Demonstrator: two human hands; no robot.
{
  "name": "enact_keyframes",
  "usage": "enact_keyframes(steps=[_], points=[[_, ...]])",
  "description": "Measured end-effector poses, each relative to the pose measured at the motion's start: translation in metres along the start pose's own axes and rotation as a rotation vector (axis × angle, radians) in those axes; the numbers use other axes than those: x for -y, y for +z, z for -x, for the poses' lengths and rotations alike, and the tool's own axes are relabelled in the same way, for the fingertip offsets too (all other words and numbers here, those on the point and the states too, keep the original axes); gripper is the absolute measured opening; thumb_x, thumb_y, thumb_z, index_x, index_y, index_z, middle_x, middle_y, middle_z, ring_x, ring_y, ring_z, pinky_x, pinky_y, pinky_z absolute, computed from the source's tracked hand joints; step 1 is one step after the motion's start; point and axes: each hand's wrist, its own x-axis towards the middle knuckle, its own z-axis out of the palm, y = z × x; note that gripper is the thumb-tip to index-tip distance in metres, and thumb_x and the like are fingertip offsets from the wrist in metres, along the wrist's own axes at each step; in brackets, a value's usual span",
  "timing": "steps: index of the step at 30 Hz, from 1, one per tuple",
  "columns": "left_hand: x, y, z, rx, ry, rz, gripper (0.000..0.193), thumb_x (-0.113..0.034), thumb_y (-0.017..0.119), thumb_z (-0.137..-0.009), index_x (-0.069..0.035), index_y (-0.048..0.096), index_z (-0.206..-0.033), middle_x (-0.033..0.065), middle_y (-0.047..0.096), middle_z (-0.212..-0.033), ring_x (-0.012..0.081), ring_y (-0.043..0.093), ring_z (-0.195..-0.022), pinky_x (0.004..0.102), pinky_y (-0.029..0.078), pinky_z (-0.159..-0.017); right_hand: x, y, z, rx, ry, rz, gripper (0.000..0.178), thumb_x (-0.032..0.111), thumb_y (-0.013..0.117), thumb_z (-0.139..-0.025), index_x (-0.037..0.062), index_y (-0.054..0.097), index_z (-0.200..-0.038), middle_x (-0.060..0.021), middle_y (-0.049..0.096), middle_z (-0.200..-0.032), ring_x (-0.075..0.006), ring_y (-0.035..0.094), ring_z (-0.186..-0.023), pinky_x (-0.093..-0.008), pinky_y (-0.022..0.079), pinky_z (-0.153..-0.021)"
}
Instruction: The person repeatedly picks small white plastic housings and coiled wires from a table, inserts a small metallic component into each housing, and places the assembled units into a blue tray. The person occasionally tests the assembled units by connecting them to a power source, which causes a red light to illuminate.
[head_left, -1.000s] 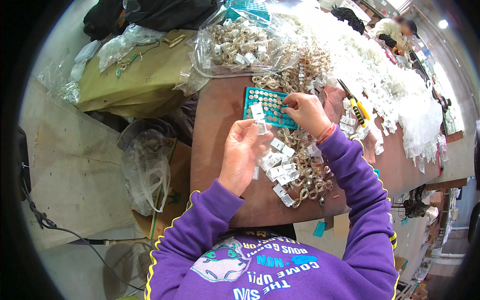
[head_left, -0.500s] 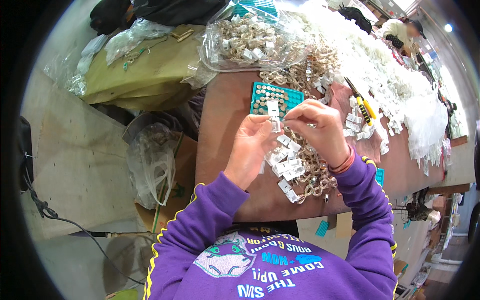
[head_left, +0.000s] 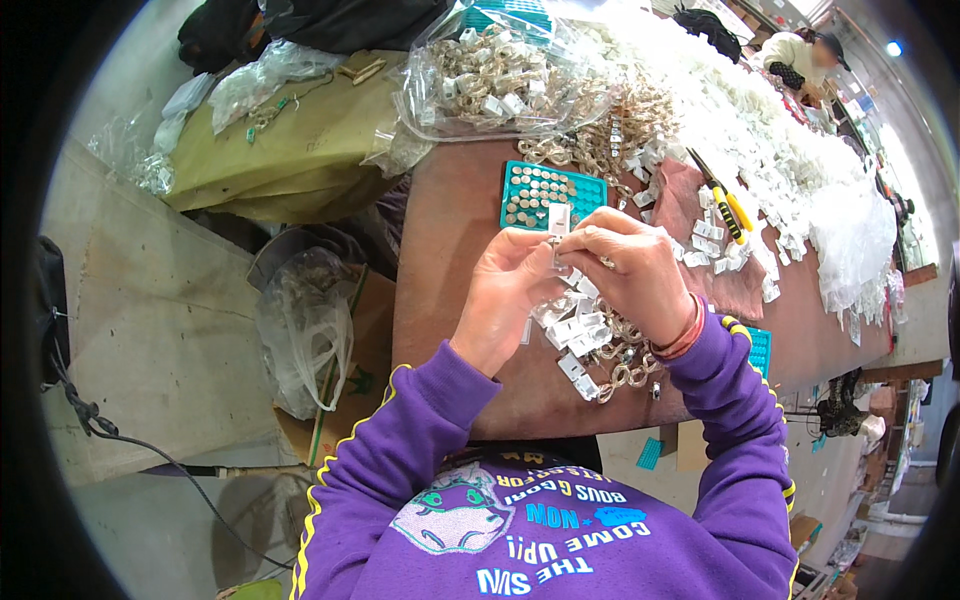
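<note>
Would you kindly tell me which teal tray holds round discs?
The tray just beyond the left hand and right hand: it alone visibly bears pale discs; the tray beside the right sleeve shows none.

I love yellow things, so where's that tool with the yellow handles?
In the head view, the yellow-handled tool lies right of centre, up and right of the right hand, beside small white pieces.
</note>
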Motion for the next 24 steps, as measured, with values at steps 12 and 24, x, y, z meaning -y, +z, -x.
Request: enact_keyframes(steps=[12, 24], points=[[-0.007, 0.007, 0.005, -0.039, -0.067, 0.081, 0.017, -0.018, 0.062, -0.096, -0.007, 0.056, -0.107, 0.0069, 0.065, -0.102, 0.0175, 0.066, -0.087, 0.0302, 0.057, -0.072, 0.001, 0.008, -0.001, -0.114, 0.009, -0.082, 0.017, 0.003, 0.070, -0.077, 0.0078, 0.070, -0.093, -0.0085, 0.066, -0.080, -0.0226, 0.066, -0.071, -0.0307, 0.053, -0.062], [-0.005, 0.005, 0.000, -0.194, -0.021, 0.150, 0.017, -0.019, 0.060, -0.097, -0.008, 0.052, -0.107, 0.0068, 0.063, -0.098, 0.0118, 0.061, -0.075, 0.0201, 0.047, -0.060, -0.064, 0.006, 0.000, -0.147, 0.298, 0.074, 0.013, 0.011, 0.068, -0.083, 0.0061, 0.070, -0.095, -0.0127, 0.069, -0.088, -0.0266, 0.068, -0.078, -0.0340, 0.053, -0.068]])
